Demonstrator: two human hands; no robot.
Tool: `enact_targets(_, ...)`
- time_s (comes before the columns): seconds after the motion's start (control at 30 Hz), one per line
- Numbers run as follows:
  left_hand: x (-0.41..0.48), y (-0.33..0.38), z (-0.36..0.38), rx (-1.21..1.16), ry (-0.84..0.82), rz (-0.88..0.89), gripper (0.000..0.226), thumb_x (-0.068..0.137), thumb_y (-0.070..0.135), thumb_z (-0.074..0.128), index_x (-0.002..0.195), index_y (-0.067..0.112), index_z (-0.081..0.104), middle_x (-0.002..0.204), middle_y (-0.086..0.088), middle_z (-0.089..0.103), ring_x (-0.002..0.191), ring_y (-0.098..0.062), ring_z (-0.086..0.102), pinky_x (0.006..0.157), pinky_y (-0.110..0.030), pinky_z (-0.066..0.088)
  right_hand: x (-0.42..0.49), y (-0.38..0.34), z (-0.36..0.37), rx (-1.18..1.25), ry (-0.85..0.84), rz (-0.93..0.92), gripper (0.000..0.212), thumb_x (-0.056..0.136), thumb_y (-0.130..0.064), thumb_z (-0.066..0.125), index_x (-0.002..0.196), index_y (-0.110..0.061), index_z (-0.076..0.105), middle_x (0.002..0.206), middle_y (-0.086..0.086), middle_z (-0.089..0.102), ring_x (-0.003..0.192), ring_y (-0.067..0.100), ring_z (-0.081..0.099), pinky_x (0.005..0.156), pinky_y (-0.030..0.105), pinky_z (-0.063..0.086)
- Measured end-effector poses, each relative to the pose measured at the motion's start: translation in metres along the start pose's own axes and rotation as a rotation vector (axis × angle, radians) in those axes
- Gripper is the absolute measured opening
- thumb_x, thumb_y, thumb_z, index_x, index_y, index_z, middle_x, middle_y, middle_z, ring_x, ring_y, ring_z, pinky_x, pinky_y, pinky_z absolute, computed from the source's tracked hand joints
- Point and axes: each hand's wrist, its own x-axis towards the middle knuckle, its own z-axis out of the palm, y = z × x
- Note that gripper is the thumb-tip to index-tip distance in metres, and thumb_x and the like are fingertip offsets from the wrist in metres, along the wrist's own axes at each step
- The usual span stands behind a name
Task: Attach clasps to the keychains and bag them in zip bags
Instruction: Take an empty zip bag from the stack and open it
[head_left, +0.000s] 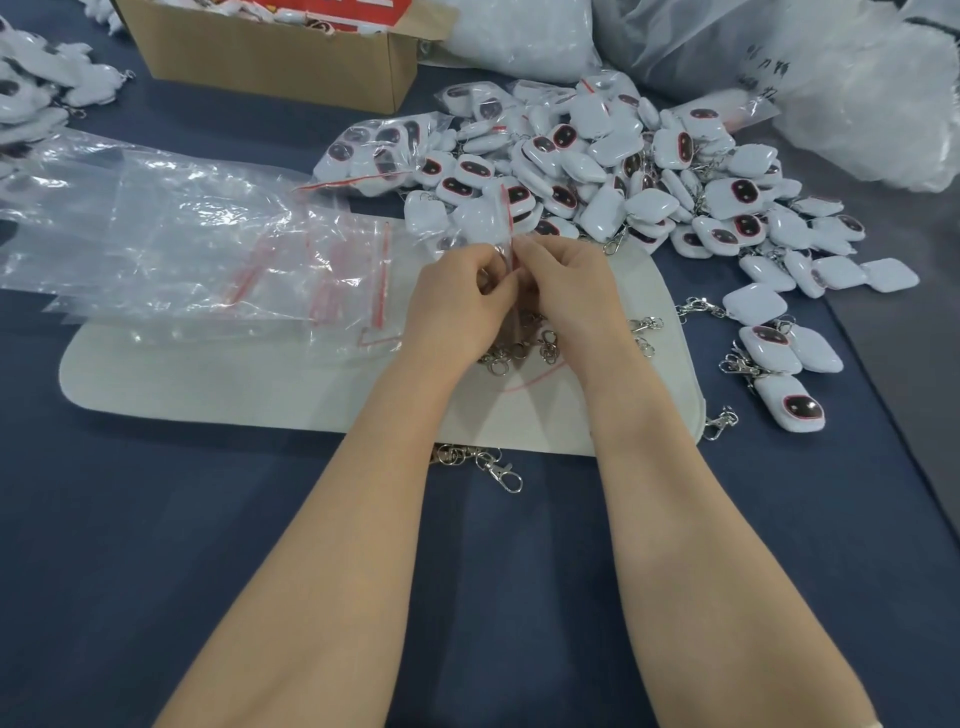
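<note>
1. Both hands meet over the pale mat (234, 384). The left hand (457, 301) and right hand (563, 291) each pinch the red-striped mouth of a small zip bag (505, 223) with curled fingers.
2. The bag stands up between the fingertips. The plastic blurs whatever is inside, and I cannot make it out.
3. A heap of metal clasps (524, 340) lies on the mat, half hidden beneath the hands.
4. The pile of white keychains (597, 171) spreads just beyond, some of them in bags.
5. A stack of empty zip bags (208, 239) lies to the left, overlapping the mat.
6. A cardboard box (270, 57) is cut off by the top edge, its contents mostly out of sight.
</note>
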Motion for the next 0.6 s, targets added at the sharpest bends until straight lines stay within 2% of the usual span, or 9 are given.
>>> enact_targets(0.17,0.0003,0.0001,-0.0002,-0.011,-0.015,0.005,0.027,0.089,0.024,0.061,0.065,0.019,0.05,0.058,0.004,0.053,0.059,-0.016,0.05,0.06,-0.028,0.041,0.0016,0.0014,0.0007,0.007,0.009,0.006,0.039,0.101,-0.011,0.046,0.063,-0.02,0.048,0.063,-0.003,0.046,0.057,0.006,0.042,0.053,0.01,0.033)
enact_targets(0.27,0.0006,0.0,0.0,0.008,-0.003,-0.003,0.031,0.089,0.022,0.06,0.062,0.024,0.045,0.057,0.006,0.051,0.058,-0.015,0.048,0.059,-0.028,0.039,0.0028,0.0021,0.0017,0.041,-0.012,0.008,0.035,0.1,-0.017,0.05,0.065,-0.021,0.051,0.064,-0.002,0.05,0.058,0.006,0.046,0.056,0.011,0.037)
enact_targets(0.4,0.0,-0.0001,0.0013,-0.015,0.006,-0.006,0.033,0.088,0.021,0.061,0.06,0.024,0.045,0.056,0.008,0.05,0.054,-0.009,0.046,0.056,-0.022,0.037,0.005,0.0056,0.0022,0.026,0.0,0.007,0.033,0.099,-0.015,0.052,0.066,-0.02,0.051,0.065,-0.002,0.051,0.06,0.007,0.047,0.056,0.011,0.037)
enact_targets(0.5,0.0004,-0.0003,0.0022,-0.065,0.001,-0.02,0.029,0.087,0.024,0.063,0.063,0.022,0.048,0.058,0.007,0.052,0.057,-0.012,0.049,0.061,-0.026,0.041,0.0072,0.0077,0.0023,0.029,0.006,0.019,0.033,0.099,-0.015,0.052,0.066,-0.02,0.052,0.066,-0.003,0.051,0.059,0.007,0.047,0.056,0.011,0.038)
enact_targets(0.6,0.0004,-0.0004,0.0026,-0.105,0.006,-0.042,0.024,0.085,0.025,0.064,0.066,0.024,0.049,0.06,0.009,0.052,0.056,-0.009,0.048,0.057,-0.024,0.04,0.0103,0.0101,0.0027,0.015,0.013,0.025,0.031,0.098,-0.015,0.052,0.067,-0.022,0.053,0.067,-0.004,0.053,0.061,0.005,0.048,0.058,0.011,0.038)
